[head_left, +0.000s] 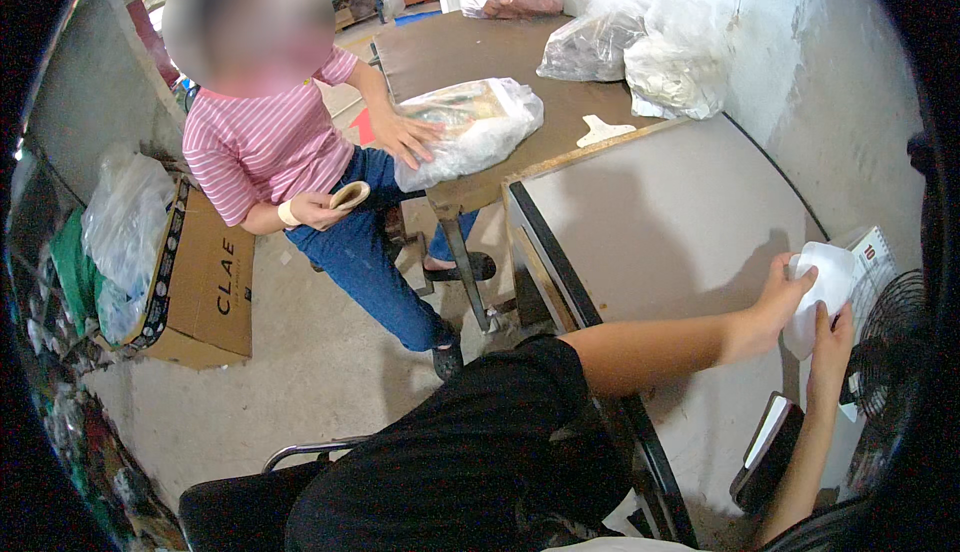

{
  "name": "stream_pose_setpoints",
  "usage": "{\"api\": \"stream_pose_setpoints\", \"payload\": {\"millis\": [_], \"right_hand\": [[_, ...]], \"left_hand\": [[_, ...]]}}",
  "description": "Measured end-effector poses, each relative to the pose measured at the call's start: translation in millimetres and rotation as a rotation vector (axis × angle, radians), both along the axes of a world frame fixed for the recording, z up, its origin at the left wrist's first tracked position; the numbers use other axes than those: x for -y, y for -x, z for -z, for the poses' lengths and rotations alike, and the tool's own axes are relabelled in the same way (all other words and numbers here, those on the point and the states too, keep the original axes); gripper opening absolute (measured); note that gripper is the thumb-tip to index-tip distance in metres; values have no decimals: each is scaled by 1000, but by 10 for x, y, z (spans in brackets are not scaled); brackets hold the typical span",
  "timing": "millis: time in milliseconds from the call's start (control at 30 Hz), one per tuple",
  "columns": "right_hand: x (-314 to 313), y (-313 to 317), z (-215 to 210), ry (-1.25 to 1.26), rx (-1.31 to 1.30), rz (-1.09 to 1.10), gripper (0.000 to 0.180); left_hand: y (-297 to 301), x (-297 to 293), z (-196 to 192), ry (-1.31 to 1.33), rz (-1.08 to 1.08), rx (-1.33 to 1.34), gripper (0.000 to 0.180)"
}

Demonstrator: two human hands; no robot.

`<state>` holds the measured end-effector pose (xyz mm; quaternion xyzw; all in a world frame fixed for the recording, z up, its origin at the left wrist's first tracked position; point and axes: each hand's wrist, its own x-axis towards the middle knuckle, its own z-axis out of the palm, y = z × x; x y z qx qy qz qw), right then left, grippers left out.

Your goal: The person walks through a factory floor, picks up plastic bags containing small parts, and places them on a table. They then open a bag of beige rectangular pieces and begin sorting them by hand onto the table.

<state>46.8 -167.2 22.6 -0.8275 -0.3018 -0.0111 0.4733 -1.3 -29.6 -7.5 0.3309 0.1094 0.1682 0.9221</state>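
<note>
At the far right, over the grey tabletop [640,222], my left hand [780,300] reaches across and grips a thin white piece with rounded edges [828,270]. My right hand [830,342] is closed on the same piece from below, its thumb pointing up. The piece looks smooth and bent, perhaps in several layers; its exact kind cannot be made out. Just behind it stand a desk calendar [874,257] and a black fan [888,337]. Below my hands, beside my right forearm, lies a dark case with a white strip [768,452].
Across the brown table [430,47] a person in a striped shirt [265,142] rests one hand on a filled clear bag [480,127] and holds a tan loop-shaped piece [350,196]. A white flat cutout [603,132] and stuffed bags [680,72] lie there. A cardboard box [205,287] stands left.
</note>
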Motion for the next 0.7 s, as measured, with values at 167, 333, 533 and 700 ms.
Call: {"api": "stream_pose_setpoints", "payload": {"millis": [167, 333, 533, 700], "right_hand": [[-29, -2, 146, 50, 332, 16, 43], [-113, 191, 130, 94, 455, -15, 40], [-94, 307, -118, 181, 694, 2, 35], [-134, 337, -179, 235, 674, 30, 36]], "left_hand": [[-18, 41, 1, 198, 50, 83, 57], [-50, 114, 63, 304, 132, 194, 61], [42, 83, -34, 53, 60, 32, 76], [-27, 93, -45, -25, 108, 117, 78]]}}
